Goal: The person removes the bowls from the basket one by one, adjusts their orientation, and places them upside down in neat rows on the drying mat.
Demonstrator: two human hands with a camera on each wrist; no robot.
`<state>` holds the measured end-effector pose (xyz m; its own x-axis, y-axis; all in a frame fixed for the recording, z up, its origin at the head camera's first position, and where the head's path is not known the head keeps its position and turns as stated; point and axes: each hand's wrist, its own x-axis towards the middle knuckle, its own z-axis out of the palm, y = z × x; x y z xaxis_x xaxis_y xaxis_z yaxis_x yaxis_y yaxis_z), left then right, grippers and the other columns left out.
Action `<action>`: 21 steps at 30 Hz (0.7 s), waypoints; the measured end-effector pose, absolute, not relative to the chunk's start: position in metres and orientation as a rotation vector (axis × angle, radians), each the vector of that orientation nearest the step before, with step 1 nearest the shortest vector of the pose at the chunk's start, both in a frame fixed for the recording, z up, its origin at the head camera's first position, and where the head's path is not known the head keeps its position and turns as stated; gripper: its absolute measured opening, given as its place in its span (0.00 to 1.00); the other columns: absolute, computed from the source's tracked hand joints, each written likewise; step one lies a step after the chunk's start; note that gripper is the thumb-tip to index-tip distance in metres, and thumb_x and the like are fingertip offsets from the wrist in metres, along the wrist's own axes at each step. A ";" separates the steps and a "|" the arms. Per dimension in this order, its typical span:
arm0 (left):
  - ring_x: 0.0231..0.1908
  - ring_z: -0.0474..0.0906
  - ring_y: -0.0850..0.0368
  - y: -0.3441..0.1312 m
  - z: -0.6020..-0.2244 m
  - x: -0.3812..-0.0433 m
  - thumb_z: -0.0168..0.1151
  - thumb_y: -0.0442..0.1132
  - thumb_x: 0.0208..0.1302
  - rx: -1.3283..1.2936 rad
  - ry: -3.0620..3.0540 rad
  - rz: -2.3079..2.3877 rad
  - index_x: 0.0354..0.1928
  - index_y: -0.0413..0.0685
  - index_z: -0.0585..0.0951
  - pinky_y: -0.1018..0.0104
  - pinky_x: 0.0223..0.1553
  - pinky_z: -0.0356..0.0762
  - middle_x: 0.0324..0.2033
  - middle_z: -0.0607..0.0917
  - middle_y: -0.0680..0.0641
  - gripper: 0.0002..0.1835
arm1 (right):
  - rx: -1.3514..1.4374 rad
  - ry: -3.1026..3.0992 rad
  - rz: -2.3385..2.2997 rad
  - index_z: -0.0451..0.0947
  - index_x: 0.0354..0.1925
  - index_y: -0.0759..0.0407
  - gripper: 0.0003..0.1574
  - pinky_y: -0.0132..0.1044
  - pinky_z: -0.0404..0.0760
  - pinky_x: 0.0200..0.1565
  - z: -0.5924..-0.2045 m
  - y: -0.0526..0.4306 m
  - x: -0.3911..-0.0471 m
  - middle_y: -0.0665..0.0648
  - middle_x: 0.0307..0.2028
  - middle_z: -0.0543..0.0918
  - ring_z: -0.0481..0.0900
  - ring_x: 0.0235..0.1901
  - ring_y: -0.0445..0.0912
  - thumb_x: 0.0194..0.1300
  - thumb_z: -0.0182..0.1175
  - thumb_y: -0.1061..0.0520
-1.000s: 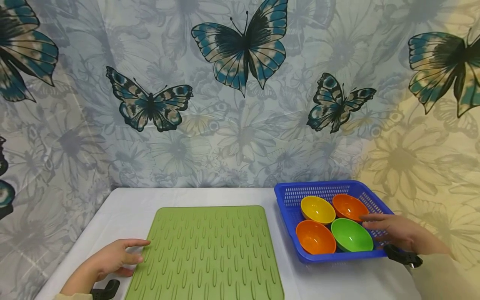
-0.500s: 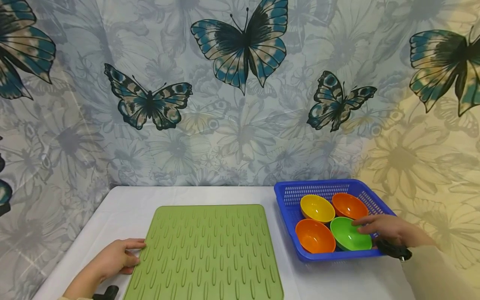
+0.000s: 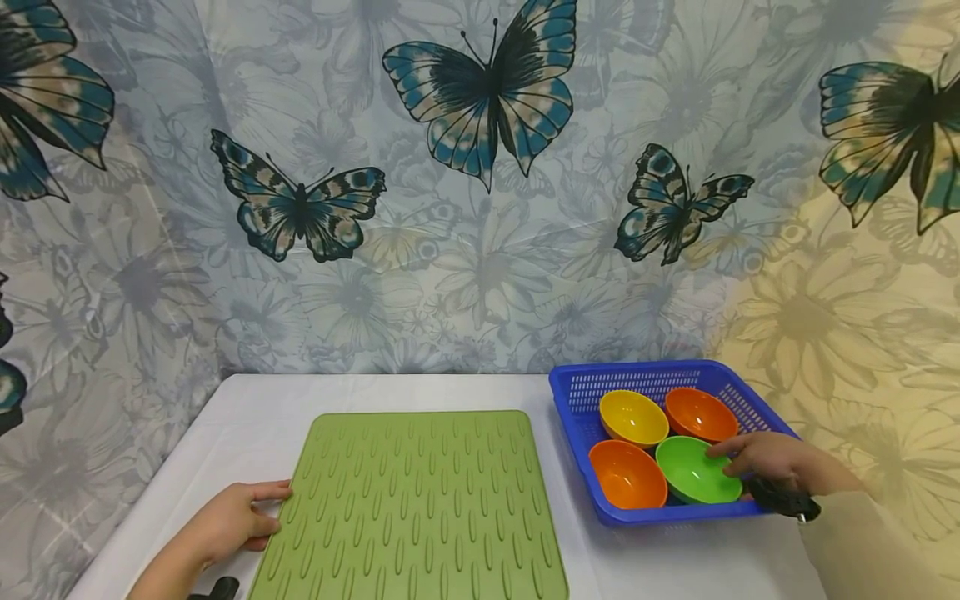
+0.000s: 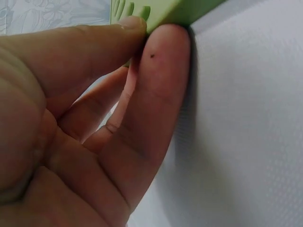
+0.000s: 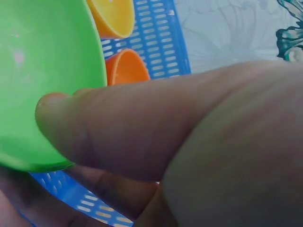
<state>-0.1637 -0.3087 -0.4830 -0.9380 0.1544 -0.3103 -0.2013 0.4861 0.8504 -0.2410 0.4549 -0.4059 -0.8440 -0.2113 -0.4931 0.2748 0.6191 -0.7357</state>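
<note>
A light green mat with raised oval ridges lies on the white table. At its left edge, my left hand pinches it. The left wrist view has the thumb on the ridged face and a finger at the underside of the edge. On the right, my right hand reaches into a blue basket and grips the green bowl by its right rim. In the right wrist view the thumb presses inside the bowl, while the other fingers pass beneath its outside.
Beside the green bowl in the basket sit a yellow bowl, an orange bowl in front and another orange bowl behind. White cloth covers the table. A butterfly-print curtain hangs behind it.
My right hand has moved left from the basket's right side onto the green bowl and taken hold of its rim. The green and front orange bowls have shifted slightly left.
</note>
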 end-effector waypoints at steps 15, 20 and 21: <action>0.36 0.82 0.51 -0.303 -0.486 -0.164 0.69 0.24 0.55 -0.157 2.447 1.378 0.62 0.30 0.76 0.55 0.32 0.83 0.66 0.67 0.29 0.29 | 0.074 2.365 -1.170 0.73 0.56 0.79 0.30 0.44 0.84 0.34 -0.400 0.455 -0.234 0.68 0.45 0.75 0.77 0.33 0.54 0.52 0.53 0.74; 0.36 0.82 0.52 -0.300 -0.485 -0.165 0.69 0.23 0.55 -0.199 2.471 1.340 0.61 0.31 0.77 0.55 0.32 0.83 0.67 0.67 0.30 0.29 | 0.163 2.406 -1.228 0.73 0.57 0.78 0.32 0.46 0.83 0.34 -0.394 0.455 -0.229 0.67 0.43 0.74 0.75 0.32 0.54 0.51 0.52 0.74; 0.36 0.82 0.52 -0.300 -0.485 -0.165 0.69 0.24 0.55 -0.204 2.472 1.336 0.61 0.31 0.77 0.55 0.32 0.83 0.67 0.67 0.30 0.29 | 0.182 2.412 -1.241 0.73 0.58 0.78 0.32 0.45 0.83 0.34 -0.394 0.455 -0.228 0.66 0.41 0.73 0.75 0.32 0.53 0.52 0.52 0.74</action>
<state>-0.1654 -0.2998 -0.4848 -0.9378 0.0270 -0.3461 -0.2747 0.5518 0.7874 -0.2280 0.4554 -0.3935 -0.9032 -0.0740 -0.4229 0.3010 0.5931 -0.7467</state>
